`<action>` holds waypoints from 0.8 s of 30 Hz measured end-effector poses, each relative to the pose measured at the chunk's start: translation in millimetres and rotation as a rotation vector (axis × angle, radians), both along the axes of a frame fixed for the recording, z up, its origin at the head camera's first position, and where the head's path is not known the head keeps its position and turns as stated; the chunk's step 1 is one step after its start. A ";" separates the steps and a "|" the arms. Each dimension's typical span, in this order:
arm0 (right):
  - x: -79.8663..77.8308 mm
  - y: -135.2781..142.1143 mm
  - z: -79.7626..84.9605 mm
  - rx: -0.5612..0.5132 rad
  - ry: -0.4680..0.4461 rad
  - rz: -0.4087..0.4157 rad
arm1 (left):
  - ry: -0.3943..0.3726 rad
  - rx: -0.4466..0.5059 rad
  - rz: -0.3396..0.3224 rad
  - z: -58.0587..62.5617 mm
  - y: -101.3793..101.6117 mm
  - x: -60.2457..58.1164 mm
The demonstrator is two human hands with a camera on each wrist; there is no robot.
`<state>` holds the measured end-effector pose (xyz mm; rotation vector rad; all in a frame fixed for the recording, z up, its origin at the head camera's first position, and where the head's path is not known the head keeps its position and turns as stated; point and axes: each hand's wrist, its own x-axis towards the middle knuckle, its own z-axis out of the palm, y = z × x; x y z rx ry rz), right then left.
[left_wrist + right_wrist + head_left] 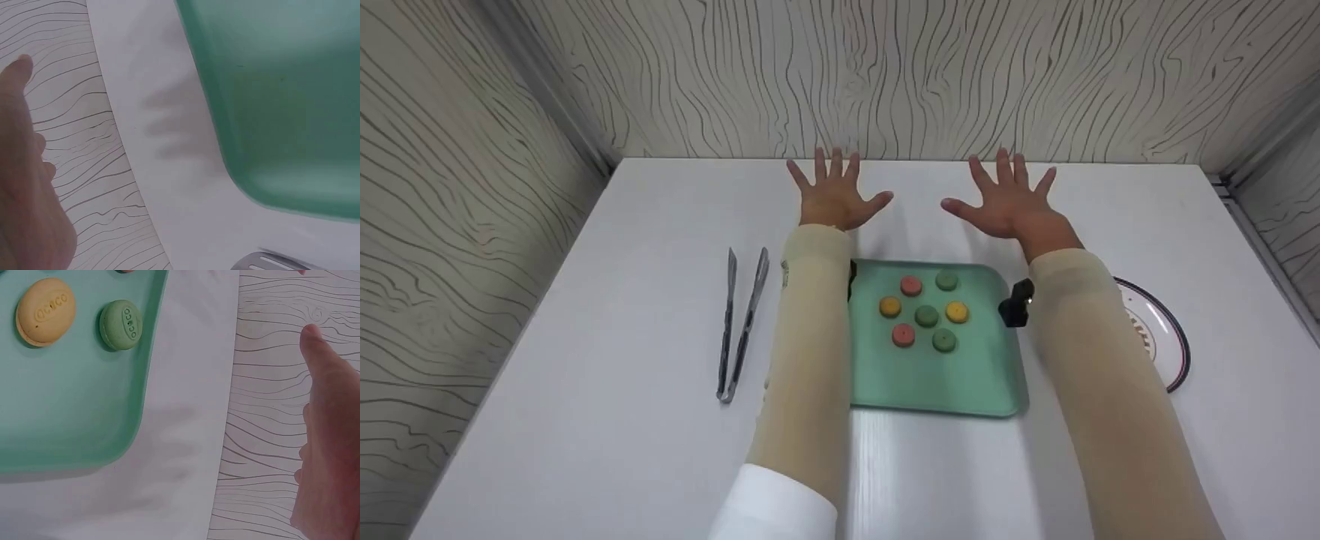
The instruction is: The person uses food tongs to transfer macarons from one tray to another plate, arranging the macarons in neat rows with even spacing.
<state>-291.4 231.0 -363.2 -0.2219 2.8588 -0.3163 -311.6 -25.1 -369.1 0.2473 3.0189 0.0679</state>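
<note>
Both hands are held out with fingers spread, holding nothing. My left hand [832, 199] is beyond the back left part of a green tray [900, 390]; my right hand [1012, 206] is beyond its back right corner. Several round macarons lie on the tray: red ones [911, 285], yellow ones [957, 312] and green ones [926, 316]. In the right wrist view, letters are stamped on a yellow macaron [46, 311] and a green macaron [121, 325]. The left forearm covers the tray's left side. Left of that forearm lies a pair of metal tongs [744, 330], its arms apart.
A white plate [1166, 352] with a dark rim is partly hidden behind the right forearm. Everything rests on a white table [607, 322]. Wood-grain panels [885, 82] stand along the back and sides.
</note>
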 end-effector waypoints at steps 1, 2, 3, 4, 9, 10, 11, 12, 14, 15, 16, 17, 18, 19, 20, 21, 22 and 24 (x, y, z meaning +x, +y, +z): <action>-0.2 0.2 -0.7 0.004 0.000 0.005 | -0.001 -0.001 -0.003 0.5 -0.5 0.0; -0.4 0.4 -1.2 0.009 0.001 0.011 | -0.002 0.000 -0.006 1.3 -0.9 -0.2; -0.3 0.3 -1.6 0.013 0.003 0.017 | -0.003 -0.002 -0.010 2.6 -1.3 -0.2; -0.4 0.6 -1.7 0.016 0.007 0.024 | -0.002 -0.003 -0.016 4.2 -1.7 -0.3; -0.1 1.4 -1.3 0.023 0.024 0.036 | 0.010 -0.012 -0.046 13.5 -1.8 -1.9; 0.3 1.4 -1.2 0.026 0.026 0.038 | 0.012 -0.016 -0.050 15.0 -2.0 -1.9; 0.7 1.4 -1.3 0.030 0.028 0.039 | 0.011 -0.020 -0.051 16.1 -2.3 -1.9; 1.0 1.2 -1.6 0.034 0.031 0.042 | 0.008 -0.024 -0.052 17.0 -2.9 -1.8; 1.8 1.1 -2.5 0.039 0.036 0.046 | 0.004 -0.027 -0.054 17.3 -4.7 -1.8; 2.2 1.2 -3.1 0.040 0.038 0.049 | 0.002 -0.023 -0.055 17.1 -6.2 -1.8; 2.9 1.2 -3.4 0.045 0.041 0.052 | -0.002 -0.018 -0.056 16.7 -7.9 -2.0; 3.5 1.5 -3.9 0.049 0.043 0.056 | -0.006 -0.011 -0.058 16.1 -10.0 -2.4; 4.1 1.8 -4.2 0.050 0.045 0.062 | -0.010 -0.003 -0.060 15.7 -12.3 -2.7; 5.5 1.9 -4.2 0.052 0.048 0.068 | -0.015 0.005 -0.063 15.0 -14.9 -3.6; 6.7 2.4 -4.3 0.056 0.053 0.077 | -0.018 0.017 -0.066 14.6 -17.7 -4.2; 7.8 3.0 -4.7 0.059 0.058 0.088 | -0.022 0.030 -0.070 14.3 -20.8 -4.7; 9.4 3.5 -5.0 0.063 0.064 0.098 | -0.026 0.040 -0.074 14.1 -24.0 -5.2; 12.0 5.2 -6.4 0.068 0.078 0.119 | -0.036 0.056 -0.085 13.9 -30.2 -6.1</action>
